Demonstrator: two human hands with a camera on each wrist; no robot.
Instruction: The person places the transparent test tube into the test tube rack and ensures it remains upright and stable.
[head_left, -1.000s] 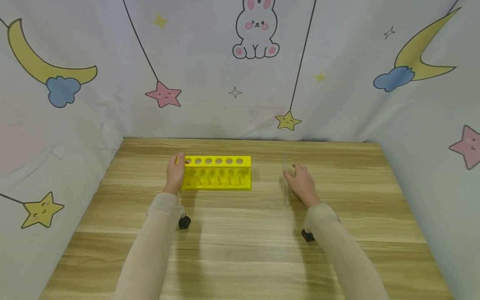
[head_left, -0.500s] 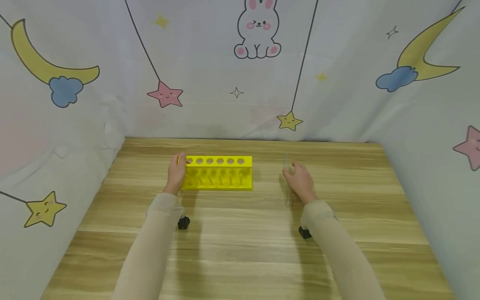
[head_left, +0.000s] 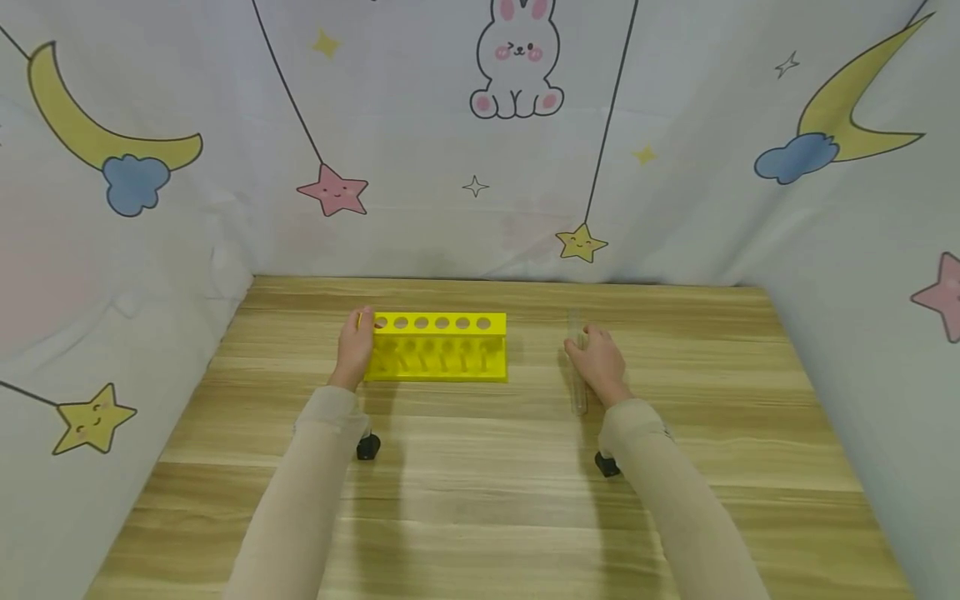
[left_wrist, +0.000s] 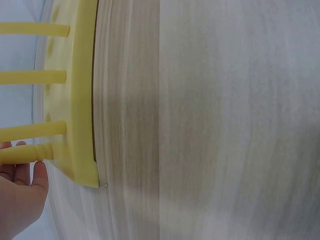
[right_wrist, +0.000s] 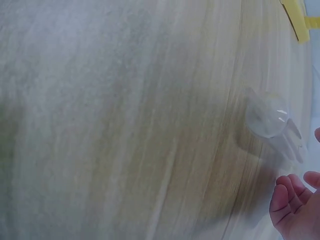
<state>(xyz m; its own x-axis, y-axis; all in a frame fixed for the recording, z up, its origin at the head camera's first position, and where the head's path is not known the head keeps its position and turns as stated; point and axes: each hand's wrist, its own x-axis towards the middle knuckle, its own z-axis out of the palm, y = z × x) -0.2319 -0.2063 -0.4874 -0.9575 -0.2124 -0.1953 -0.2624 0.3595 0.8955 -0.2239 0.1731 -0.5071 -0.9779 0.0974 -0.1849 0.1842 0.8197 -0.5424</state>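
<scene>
- Three white fabric walls (head_left: 420, 233) stand around the work, two at the sides and one at the back, printed with a rabbit (head_left: 517, 62), moons, clouds and stars.
- Wood-grain table (head_left: 480, 500) in front of them, its back edge near the rear wall, with everything handled on its far half.
- Two pale sleeves (head_left: 292, 508) reach forward over the table, one from each side of the near edge.
- Yellow rack (head_left: 441, 377) left of centre on the table, long side facing the person; six round holes run along its top plate, and the left wrist view shows pegs on it.
- Left hand (head_left: 352, 350) grips the rack's left end; from the left wrist, thumb and fingertips close round a thick yellow end post.
- Right hand (head_left: 600, 365), well apart from the rack, has bent fingers right beside a clear tube (head_left: 579, 400), thumb and forefinger at its sides; whether they pinch it or merely flank it, I cannot tell.
- That tube lies right of the rack, running roughly front to back, rounded end toward the person; whether it rests fully on the wood is unclear.
- Small black blocks (head_left: 368, 447) show under both cuffs.
</scene>
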